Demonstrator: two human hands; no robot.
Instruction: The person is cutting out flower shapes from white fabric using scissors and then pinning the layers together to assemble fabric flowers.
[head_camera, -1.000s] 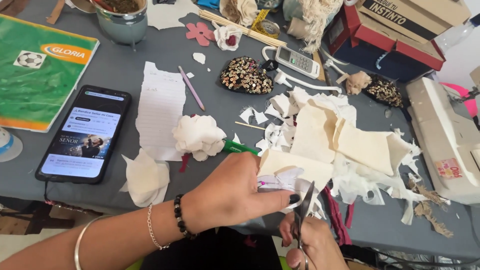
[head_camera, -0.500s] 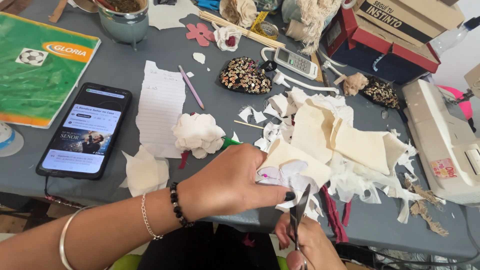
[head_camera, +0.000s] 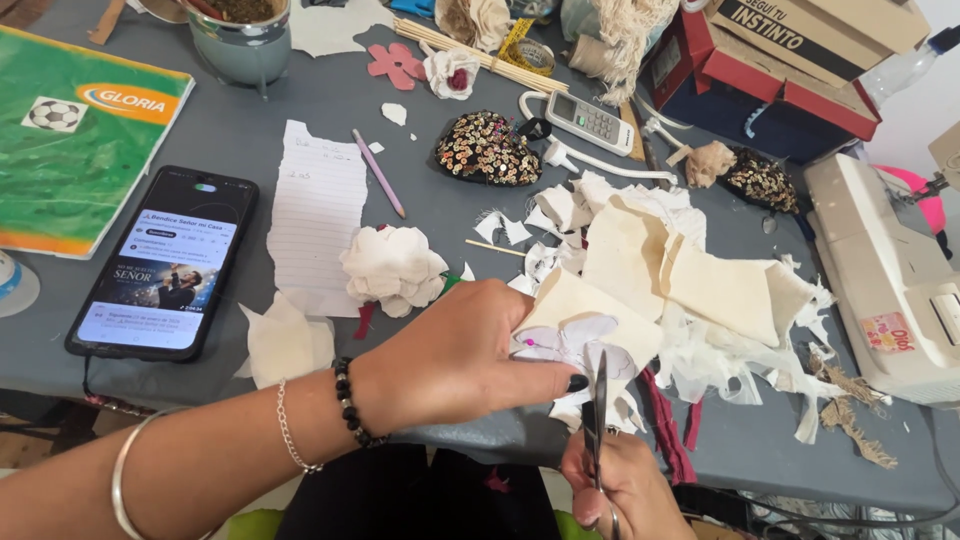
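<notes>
The piece of fabric (head_camera: 575, 335) in your left hand (head_camera: 455, 355) is thin and white, with rounded lobes along its edge like petals, and a small pink mark shows on it near your fingertips. It lies at the near edge of the pile of cream fabric scraps (head_camera: 680, 270), which spreads over the middle of the grey desk (head_camera: 300, 110). Your left fingers (head_camera: 545, 380) are closed around the piece: the thumb with the dark nail presses it from below and the other fingers cover it from above, so only the part toward the scrap pile is visible.

Your right hand (head_camera: 615, 490) is just below the piece, at the desk's near edge, and its fingers are closed around the handles of the scissors (head_camera: 598, 415). The blades point up toward the scrap pile and meet the lower edge of the white piece, just beside your left thumb. How far the blades are apart, I cannot tell.

Left of the scrap pile sits a white fabric flower (head_camera: 392, 268), and further left a lined sheet of paper (head_camera: 318, 210) and a black phone (head_camera: 165, 265).
</notes>
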